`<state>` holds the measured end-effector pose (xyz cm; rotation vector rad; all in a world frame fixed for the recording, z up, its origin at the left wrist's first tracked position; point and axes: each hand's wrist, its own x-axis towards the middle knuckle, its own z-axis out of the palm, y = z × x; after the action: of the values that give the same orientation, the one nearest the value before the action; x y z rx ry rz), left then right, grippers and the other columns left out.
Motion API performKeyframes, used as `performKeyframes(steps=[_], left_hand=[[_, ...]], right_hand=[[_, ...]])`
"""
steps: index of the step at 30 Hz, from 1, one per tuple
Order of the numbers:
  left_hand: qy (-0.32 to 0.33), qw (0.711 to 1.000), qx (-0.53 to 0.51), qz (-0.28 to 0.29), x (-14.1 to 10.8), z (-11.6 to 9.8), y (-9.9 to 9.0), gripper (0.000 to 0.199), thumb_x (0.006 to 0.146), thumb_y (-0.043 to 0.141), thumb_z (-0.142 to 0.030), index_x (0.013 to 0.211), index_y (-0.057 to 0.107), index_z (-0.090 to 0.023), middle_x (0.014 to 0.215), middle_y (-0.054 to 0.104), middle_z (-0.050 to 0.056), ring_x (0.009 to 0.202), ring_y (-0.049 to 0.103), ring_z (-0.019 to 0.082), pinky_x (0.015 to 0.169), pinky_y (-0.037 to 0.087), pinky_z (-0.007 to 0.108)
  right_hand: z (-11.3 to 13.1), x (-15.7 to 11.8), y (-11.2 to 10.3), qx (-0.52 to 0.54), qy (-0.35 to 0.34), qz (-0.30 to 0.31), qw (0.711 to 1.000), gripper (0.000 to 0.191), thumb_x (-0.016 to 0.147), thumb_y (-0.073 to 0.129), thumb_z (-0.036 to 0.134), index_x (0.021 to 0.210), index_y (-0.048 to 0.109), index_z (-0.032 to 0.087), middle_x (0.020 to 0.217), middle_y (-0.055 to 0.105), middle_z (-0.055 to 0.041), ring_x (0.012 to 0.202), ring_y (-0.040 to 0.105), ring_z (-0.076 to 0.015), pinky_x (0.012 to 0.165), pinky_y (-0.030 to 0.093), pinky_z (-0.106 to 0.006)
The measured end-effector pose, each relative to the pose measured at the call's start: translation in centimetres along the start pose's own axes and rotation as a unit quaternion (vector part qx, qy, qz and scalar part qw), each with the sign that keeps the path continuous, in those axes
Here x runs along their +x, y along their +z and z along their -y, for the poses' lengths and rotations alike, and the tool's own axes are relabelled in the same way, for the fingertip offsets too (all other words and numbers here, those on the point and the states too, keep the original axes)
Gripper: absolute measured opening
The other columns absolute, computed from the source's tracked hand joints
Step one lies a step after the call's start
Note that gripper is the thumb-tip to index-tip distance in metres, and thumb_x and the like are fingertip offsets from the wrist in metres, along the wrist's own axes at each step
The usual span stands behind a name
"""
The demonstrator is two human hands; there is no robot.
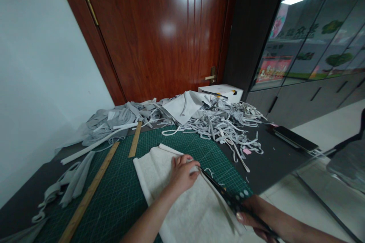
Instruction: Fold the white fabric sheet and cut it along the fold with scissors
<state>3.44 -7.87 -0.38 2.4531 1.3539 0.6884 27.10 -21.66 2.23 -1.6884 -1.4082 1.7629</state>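
Note:
A piece of off-white fabric (188,209) lies over the green cutting mat (114,201), its upper left corner slightly folded. My left hand (184,172) rests on the fabric near its upper right edge, fingers pinching that edge. In my right hand (256,216) is a pair of black scissors (225,193), pointing up and to the left. Their tips are at the fabric's right edge, close to my left fingertips. A thin loose thread or strip curls just beside the blades.
Wooden rulers (91,193) lie on the mat's left. Grey fabric strips (216,121) heap along the back, before a white box (225,92) and a brown door (156,34). A dark flat object (295,138) sits at the table's right edge.

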Motion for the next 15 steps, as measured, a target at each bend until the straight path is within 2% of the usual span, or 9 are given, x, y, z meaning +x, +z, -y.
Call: performKeyframes(steps=[9, 15], left_hand=[[-0.007, 1.0, 0.005, 0.003, 0.02, -0.18, 0.03, 0.027, 0.074, 0.067, -0.022, 0.097, 0.068, -0.035, 0.111, 0.055, 0.0, 0.109, 0.048, 0.024, 0.102, 0.023, 0.047], [-0.009, 1.0, 0.009, -0.001, -0.05, -0.18, 0.1, 0.026, 0.075, 0.068, -0.024, 0.098, 0.067, -0.036, 0.113, 0.056, 0.0, 0.11, 0.048, 0.023, 0.102, 0.022, 0.047]], right_hand=[[0.61, -0.32, 0.34, 0.003, 0.004, 0.003, 1.0, 0.06, 0.062, 0.058, 0.076, 0.076, 0.04, 0.021, 0.044, 0.041, 0.0108, 0.03, 0.029, -0.0009, 0.027, 0.026, -0.013], [0.24, -0.14, 0.18, 0.001, 0.009, 0.002, 1.0, 0.062, 0.059, 0.058, 0.079, 0.073, 0.04, 0.021, 0.044, 0.041, 0.0105, 0.031, 0.029, -0.0009, 0.027, 0.026, -0.012]])
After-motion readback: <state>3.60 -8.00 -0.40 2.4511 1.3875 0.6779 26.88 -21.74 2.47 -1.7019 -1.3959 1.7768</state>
